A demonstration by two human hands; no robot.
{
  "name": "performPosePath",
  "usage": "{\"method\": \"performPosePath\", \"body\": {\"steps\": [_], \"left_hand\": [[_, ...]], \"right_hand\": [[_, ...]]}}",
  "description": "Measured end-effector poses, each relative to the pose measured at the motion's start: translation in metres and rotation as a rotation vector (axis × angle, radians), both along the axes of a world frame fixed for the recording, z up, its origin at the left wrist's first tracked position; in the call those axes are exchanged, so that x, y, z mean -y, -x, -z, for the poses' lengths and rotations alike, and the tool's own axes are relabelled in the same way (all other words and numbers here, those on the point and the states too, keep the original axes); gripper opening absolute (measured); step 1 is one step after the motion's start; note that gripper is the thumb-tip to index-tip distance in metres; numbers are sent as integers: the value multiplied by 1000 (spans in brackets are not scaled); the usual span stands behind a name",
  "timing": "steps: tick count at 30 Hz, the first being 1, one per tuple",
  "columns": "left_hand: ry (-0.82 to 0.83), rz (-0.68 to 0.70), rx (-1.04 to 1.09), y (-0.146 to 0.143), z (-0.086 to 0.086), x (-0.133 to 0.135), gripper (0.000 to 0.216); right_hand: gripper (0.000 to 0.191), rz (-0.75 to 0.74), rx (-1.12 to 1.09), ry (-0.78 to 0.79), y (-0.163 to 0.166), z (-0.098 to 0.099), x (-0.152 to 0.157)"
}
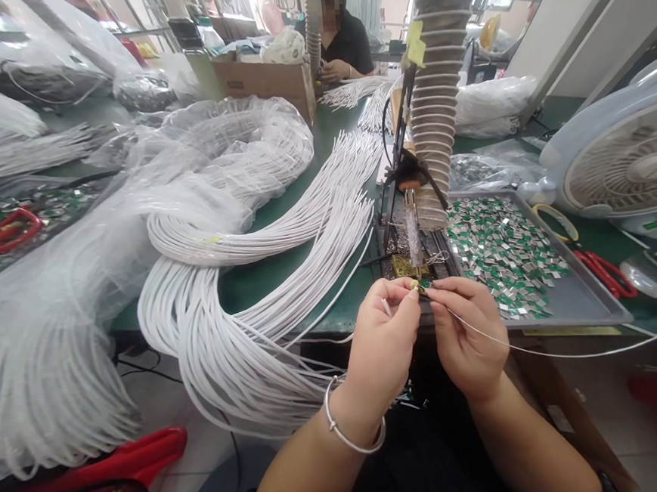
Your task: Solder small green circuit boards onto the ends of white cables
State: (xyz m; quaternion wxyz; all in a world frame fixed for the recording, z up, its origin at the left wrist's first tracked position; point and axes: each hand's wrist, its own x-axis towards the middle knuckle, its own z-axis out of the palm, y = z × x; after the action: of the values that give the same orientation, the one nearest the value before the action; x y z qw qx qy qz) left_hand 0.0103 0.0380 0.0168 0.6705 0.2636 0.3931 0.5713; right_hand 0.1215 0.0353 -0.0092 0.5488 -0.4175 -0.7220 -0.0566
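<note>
My left hand [386,336] is closed in a pinch, a short length of white cable [386,308] showing between its fingers. Opposite it, my right hand [472,335] pinches a thin pale wire [547,354] that trails off to the right edge. Between my fingertips, a small green circuit board [426,285] is partly hidden; which hand carries it I cannot tell. The tip of an upright soldering iron [413,232] points down right at the fingertips. Bundles of white cables [271,243] lie to the left of my hands, some hanging over the table edge.
A grey tray [606,301] of small green boards stands at right, beside red-handled scissors [607,273] and a fan [640,161]. A ribbed duct [440,78] hangs over the iron. Plastic-wrapped cables [202,165] fill the left. A person [347,47] sits across, behind a cardboard box [264,84].
</note>
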Motion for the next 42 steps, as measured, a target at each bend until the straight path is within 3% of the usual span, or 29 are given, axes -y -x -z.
{"method": "performPosePath", "body": {"steps": [9, 24, 31, 36, 42], "left_hand": [[-5, 10, -16, 0, -2, 3, 16], [-42, 76, -128, 6, 14, 6, 16], [-171, 121, -284, 12, 15, 13, 13], [-165, 174, -349, 13, 17, 15, 12], [-165, 195, -364, 16, 16, 17, 16]], "right_hand": [[26, -11, -2, -5, 0, -2, 0], [29, -72, -80, 105, -6, 9, 7], [14, -83, -112, 321, -6, 6, 11], [8, -129, -189, 454, -6, 7, 15], [10, -105, -127, 362, -6, 7, 18]]}}
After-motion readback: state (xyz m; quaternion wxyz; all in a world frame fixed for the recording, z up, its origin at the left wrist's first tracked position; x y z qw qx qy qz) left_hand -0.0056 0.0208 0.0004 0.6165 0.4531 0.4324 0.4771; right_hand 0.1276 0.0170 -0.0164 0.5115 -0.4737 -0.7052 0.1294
